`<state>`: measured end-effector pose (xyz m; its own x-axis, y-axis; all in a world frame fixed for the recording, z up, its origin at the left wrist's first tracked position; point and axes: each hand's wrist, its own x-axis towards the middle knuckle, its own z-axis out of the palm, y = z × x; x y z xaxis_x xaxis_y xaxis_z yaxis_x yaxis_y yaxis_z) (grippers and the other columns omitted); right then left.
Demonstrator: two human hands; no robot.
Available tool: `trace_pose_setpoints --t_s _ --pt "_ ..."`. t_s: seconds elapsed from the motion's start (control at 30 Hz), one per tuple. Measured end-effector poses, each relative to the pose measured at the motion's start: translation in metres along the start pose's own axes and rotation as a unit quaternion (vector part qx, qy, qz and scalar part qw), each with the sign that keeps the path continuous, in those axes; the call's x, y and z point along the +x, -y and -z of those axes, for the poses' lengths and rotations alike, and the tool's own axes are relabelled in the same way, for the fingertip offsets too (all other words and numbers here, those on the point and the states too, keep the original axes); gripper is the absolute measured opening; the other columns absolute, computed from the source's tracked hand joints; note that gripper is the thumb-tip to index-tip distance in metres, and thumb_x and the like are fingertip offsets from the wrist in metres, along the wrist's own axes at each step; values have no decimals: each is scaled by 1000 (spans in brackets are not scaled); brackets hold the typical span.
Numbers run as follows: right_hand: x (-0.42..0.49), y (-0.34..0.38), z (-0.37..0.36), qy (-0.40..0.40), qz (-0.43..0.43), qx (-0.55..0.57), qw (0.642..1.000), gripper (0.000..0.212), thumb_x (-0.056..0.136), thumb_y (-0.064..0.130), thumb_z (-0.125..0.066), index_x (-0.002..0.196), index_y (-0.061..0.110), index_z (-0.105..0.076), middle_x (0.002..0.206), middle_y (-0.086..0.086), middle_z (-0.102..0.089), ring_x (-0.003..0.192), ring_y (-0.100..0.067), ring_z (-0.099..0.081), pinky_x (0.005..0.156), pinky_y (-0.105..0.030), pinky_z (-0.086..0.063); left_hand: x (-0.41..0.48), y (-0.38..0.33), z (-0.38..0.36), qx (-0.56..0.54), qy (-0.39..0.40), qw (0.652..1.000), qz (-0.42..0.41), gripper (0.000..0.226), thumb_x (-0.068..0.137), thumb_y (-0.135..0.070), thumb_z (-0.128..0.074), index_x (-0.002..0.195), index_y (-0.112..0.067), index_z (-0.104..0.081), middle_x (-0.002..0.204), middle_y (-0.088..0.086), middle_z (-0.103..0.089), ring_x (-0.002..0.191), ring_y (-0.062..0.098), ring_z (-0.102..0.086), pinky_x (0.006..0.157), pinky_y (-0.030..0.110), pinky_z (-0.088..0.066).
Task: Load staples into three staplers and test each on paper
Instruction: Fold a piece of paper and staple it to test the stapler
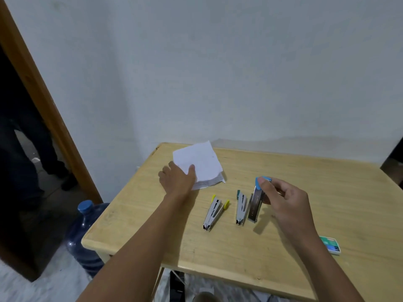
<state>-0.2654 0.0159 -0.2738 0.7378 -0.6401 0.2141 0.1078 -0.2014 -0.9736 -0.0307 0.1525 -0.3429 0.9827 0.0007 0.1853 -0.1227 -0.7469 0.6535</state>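
Right hand (pixel 283 199) is pinching the blue-capped silver metal stapler (pixel 255 207) by its capped far end, thumb and fingers curled round it. The stapler's near end is resting on the light wooden table (pixel 239 258). Left hand (pixel 177 178) is gripping the white folded paper sheets (pixel 200 162), thumb on top, other fingers at the left edge; can't tell if they are going under.

Just left of the right hand, the teal-capped silver stapler (pixel 241 209) is lying splayed open, close beside the held one. Further left, between both hands, the yellow-capped silver stapler (pixel 214 211) is lying splayed open too. Right of the right wrist, the small green-and-white staple box (pixel 330 245) is sitting near the table edge.

Progress, as a guess: the held stapler looks shut and is probably heading for its paper test. The two open ones look unfinished; staples inside not visible. Beyond the left forearm, off the table, a blue water jug (pixel 85 227) is standing on the floor.
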Motion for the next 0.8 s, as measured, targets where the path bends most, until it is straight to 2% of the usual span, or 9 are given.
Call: trace_pose_setpoints --t_s 0.07,0.13,0.2,0.27,0.37,0.47,0.57,0.7,0.8 --pt "-1 -2 3 0 -5 0 1000 20 85 36 -70 86 17 -75 77 -5 -76 71 -17 -66 72 -30 -49 0 -1 -3 76 47 996 26 72 84 -56 -60 128 -3 -43 135 15 -45 129 35 -36 105 43 -29" --pt "-1 -6 4 1 -8 3 1000 22 85 39 -69 85 18 -76 76 -8 -75 72 -19 -66 69 -31 -48 4 -4 -2 101 67 992 38 74 81 -58 -63 128 -5 -42 136 14 -42 130 33 -34 104 43 -28" --pt "-1 -11 5 1 -13 12 1000 23 87 41 -68 83 19 -76 76 -18 -71 69 -27 -61 70 -35 -47 10 -10 1 98 92 989 59 76 79 -56 -66 129 -6 -40 137 14 -41 131 33 -33 103 43 -28" --pt "-1 -12 4 -2 -30 29 999 21 90 38 -66 82 20 -75 74 -12 -73 69 -28 -68 75 -39 -50 17 -14 4 78 120 986 88 79 77 -53 -72 130 -6 -39 138 14 -41 131 32 -35 104 42 -28" --pt "-3 -11 0 -7 -54 61 997 16 91 32 -64 87 19 -73 74 -5 -75 72 -20 -74 82 -39 -56 31 -14 8 64 162 976 127 87 69 -53 -80 133 -8 -41 139 12 -43 130 31 -38 102 40 -30" --pt "-5 -10 -1 -2 -65 77 995 16 91 31 -63 89 18 -72 80 -16 -74 69 -18 -73 80 -40 -57 42 -15 11 74 201 966 147 92 60 -56 -84 130 -11 -44 135 8 -48 126 30 -41 100 38 -35" --pt "-7 -10 0 0 -69 85 994 16 91 30 -64 89 16 -72 77 -13 -74 69 -19 -72 76 -37 -57 48 -18 11 77 218 959 162 96 55 -56 -85 132 -14 -45 134 8 -49 126 30 -42 103 40 -39" --pt "-9 -9 2 1 -70 84 994 18 90 30 -64 92 15 -72 81 -17 -72 70 -20 -72 68 -32 -57 49 -19 9 41 237 955 174 91 63 -49 -85 136 -13 -44 138 15 -40 127 35 -40 103 48 -42" --pt "-11 -9 3 0 -72 78 994 19 91 32 -62 94 16 -71 74 -14 -72 67 -19 -70 65 -32 -56 44 -16 6 33 218 963 156 77 71 -45 -81 132 -13 -46 136 12 -38 129 34 -36 103 46 -40"
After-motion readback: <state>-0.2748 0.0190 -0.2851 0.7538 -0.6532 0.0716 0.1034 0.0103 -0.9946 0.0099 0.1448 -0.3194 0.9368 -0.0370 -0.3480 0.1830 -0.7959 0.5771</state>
